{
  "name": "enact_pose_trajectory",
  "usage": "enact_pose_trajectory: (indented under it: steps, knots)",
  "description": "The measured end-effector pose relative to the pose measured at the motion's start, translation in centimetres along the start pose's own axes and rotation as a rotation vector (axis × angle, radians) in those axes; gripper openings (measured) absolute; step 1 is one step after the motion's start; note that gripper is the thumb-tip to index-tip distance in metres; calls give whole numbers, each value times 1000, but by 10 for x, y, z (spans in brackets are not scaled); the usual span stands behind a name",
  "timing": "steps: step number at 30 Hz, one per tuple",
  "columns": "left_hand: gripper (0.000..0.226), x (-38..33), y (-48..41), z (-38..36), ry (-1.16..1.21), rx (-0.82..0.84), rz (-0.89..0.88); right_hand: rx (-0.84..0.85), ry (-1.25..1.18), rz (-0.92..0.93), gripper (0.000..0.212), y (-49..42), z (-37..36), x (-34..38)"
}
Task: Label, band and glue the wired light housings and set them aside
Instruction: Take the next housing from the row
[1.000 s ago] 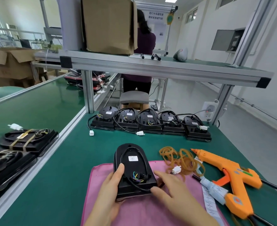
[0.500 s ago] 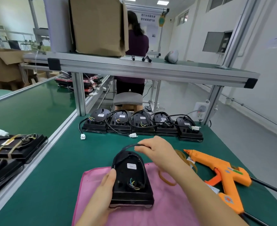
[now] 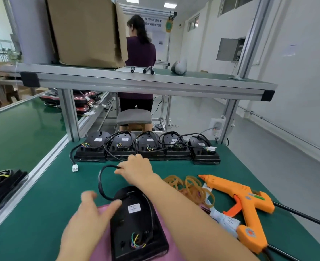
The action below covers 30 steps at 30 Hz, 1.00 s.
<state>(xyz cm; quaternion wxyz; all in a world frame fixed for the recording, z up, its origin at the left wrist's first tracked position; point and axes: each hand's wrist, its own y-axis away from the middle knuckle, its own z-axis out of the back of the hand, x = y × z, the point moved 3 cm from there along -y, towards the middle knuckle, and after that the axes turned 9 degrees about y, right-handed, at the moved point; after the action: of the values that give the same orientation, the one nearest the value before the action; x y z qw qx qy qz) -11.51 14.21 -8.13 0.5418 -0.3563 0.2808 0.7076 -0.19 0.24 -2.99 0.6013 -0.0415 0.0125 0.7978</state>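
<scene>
Black housing (image 3: 136,223), its white label already on, lies on the pink cloth (image 3: 102,247) on the bench (image 3: 52,194), so banding looks like the step in hand. Right hand (image 3: 136,168) reaches forward, fingers pinched on the cable (image 3: 100,183), which loops back to the housing. Left hand (image 3: 91,213) has its fingers spread, thumb against the housing's side. Next, the loop probably needs laying flat and one of the rubber bands (image 3: 191,187) fetched.

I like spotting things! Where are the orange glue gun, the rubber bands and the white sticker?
orange glue gun (image 3: 246,196), head view, on its body above the trigger.
rubber bands (image 3: 191,188), head view, on the middle of the pile.
white sticker (image 3: 134,208), head view, on its centre.
</scene>
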Motion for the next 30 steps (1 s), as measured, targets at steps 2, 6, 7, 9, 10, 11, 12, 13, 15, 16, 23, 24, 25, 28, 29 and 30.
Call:
enact_pose_trajectory:
  steps: [2, 6, 7, 9, 10, 11, 12, 13, 15, 16, 23, 24, 25, 28, 29, 30]
  knots:
    - [57, -7, -14, -2, 45, -50, -42, -15, -17, 13, 43, -1, -6, 7]
    - [17, -8, -41, -4, 379, -4, 0, 14, -211, 17, 56, 13, -13, 1]
    - [21, -3, -45, -4, 497, 25, 88, 3, -265, 17, 59, 21, -12, -5]
    - [28, 5, -47, -5, 703, 70, 259, -20, -354, 22, 61, 43, -8, -20]
    - [30, 6, -47, -5, 778, 85, 323, -27, -373, 22, 58, 55, -5, -31]
    - [30, 7, -46, -4, 838, 99, 368, -26, -370, 14, 54, 68, -3, -43]
    - [30, 6, -45, -4, 894, 114, 396, -15, -340, 3, 47, 80, 0, -56]
    - [30, 6, -45, -3, 943, 134, 409, 8, -293, -13, 40, 94, 3, -71]
    - [30, 6, -43, 0, 990, 185, 413, 88, -201, -62, 27, 126, 5, -99]
    - [29, 7, -41, 2, 990, 207, 407, 132, -183, -93, 23, 144, 5, -111]
    - [7, 14, -23, 15, 901, 299, 346, 299, -125, -248, 21, 256, -15, -138]
    - [11, 16, -21, 17, 872, 299, 351, 300, -107, -267, 21, 266, -17, -136]
    - [17, 18, -19, 20, 835, 290, 351, 296, -89, -297, 20, 276, -18, -135]
    - [42, 20, -8, 34, 693, 208, 307, 305, -85, -431, 16, 296, -19, -131]
    - [51, 18, -4, 39, 623, 168, 273, 317, -115, -478, 20, 299, -19, -130]
    - [59, 14, 1, 43, 542, 114, 219, 332, -157, -516, 25, 302, -21, -128]
